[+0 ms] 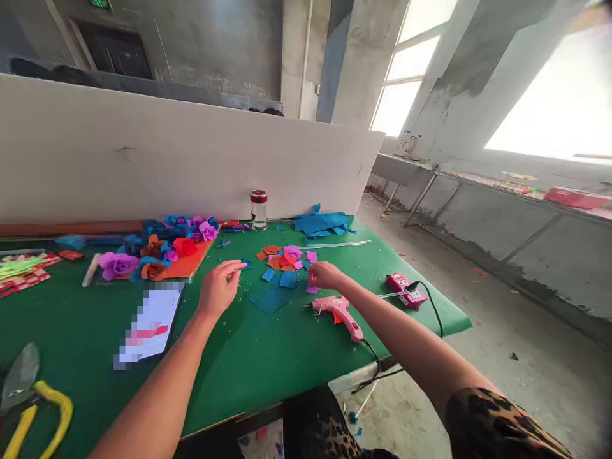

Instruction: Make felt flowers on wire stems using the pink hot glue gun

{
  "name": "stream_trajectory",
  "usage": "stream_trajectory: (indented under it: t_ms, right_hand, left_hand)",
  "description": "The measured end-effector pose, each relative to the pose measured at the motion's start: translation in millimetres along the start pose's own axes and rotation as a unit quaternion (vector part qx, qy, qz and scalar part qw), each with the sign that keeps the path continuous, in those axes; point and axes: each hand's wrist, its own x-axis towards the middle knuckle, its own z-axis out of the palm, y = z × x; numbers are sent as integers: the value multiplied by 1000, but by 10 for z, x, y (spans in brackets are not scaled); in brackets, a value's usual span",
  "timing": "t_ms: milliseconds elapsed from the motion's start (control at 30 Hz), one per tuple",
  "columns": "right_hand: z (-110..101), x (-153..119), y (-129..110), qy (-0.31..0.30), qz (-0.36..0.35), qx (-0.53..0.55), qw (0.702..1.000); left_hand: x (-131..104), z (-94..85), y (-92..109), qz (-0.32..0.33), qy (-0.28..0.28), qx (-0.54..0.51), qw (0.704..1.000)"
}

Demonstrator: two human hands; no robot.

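One small blue paper piece (246, 264), at the left hand's (220, 285) fingertips, just above the table. Left grip: looks like a light pinch on the edge nearest the hand.

Handling, my read: next to no weight, thin, soft, not slippery. Likely to crease or tear if squeezed or pulled hard, and to drift if let go. Best hold is an edge or corner, fingertips only, middle left free.

Right hand (323, 275): fingers curled in, down by the purple squares; can't tell if anything's in them. Between the hands: loose orange pieces (273, 250) and blue squares (288, 279), same flimsy stock by the look of it. Lift by a corner.

Just below the right hand: pink glue gun (335, 308), lying on its side, nozzle toward the left hand. Treat the tip as hot; take it by the handle.

Further out: blue paper strips (322, 223) and lidded jar (259, 211) by the white panel (201, 153), paper flowers (155, 252) beyond the phone (153, 322).
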Motion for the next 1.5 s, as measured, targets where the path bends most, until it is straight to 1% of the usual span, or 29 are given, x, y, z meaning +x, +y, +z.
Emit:
stream_trajectory:
  t_ms: [200, 300, 367, 433, 533, 633, 700, 767, 867, 933, 1000, 1133, 1233, 1300, 1333, 1400, 1433, 1500]
  right_hand:
    - [-256, 189, 183, 36, 30, -4, 999]
    - [-313, 205, 261, 40, 37, -17, 998]
    - [-325, 207, 270, 47, 38, -30, 998]
    - [-317, 223, 224, 56, 32, -40, 997]
    - [-259, 291, 60, 51, 16, -36, 998]
    - [-155, 383, -129, 35, 7, -9, 999]
    - [-87, 438, -202, 33, 9, 20, 999]
    - [-46, 483, -209, 36, 24, 58, 997]
    - [-50, 528, -111, 44, 61, 139, 987]
    - [-87, 532, -16, 38, 82, 211, 973]
    - [-133, 509, 73, 21, 95, 294, 951]
    - [-219, 409, 172, -16, 102, 449, 888]
    - [-286, 313, 111, -33, 98, 531, 841]
    - [-320, 225, -42, -44, 85, 570, 816]
    - [-326, 167, -156, -51, 73, 588, 804]
    - [-298, 21, -444, -73, 38, 619, 781]
    - [-260, -63, -607, -86, 9, 647, 757]
    - [-136, -237, -928, -119, -26, 673, 729]
  left_hand:
    - [-23, 2, 16, -11, -5, -1, 1000]
    - [-30, 9, 26, -19, -12, 1, 1000]
    - [-32, 14, 30, -20, -15, 5, 1000]
    - [-32, 16, 34, -20, -16, 9, 1000]
    - [-31, 11, 45, -21, -19, 15, 999]
    - [-33, 0, 54, -19, -23, 19, 999]
    - [-35, -7, 56, -18, -23, 20, 999]
    - [-37, -11, 58, -18, -25, 19, 999]
    - [-38, -15, 66, -21, -29, 17, 999]
    - [-36, -18, 73, -21, -30, 14, 999]
    - [-35, -20, 76, -22, -29, 6, 999]
    - [-33, -8, 60, -35, -28, -14, 999]
    - [-34, 10, 64, -67, -37, -55, 996]
    - [-36, -2, 108, -109, -59, -135, 983]
    - [-38, -22, 144, -132, -82, -189, 970]
    - [-44, -92, 235, -163, -145, -297, 930]
    - [-47, -138, 280, -167, -182, -335, 909]
    - [-54, -233, 352, -161, -248, -366, 882]
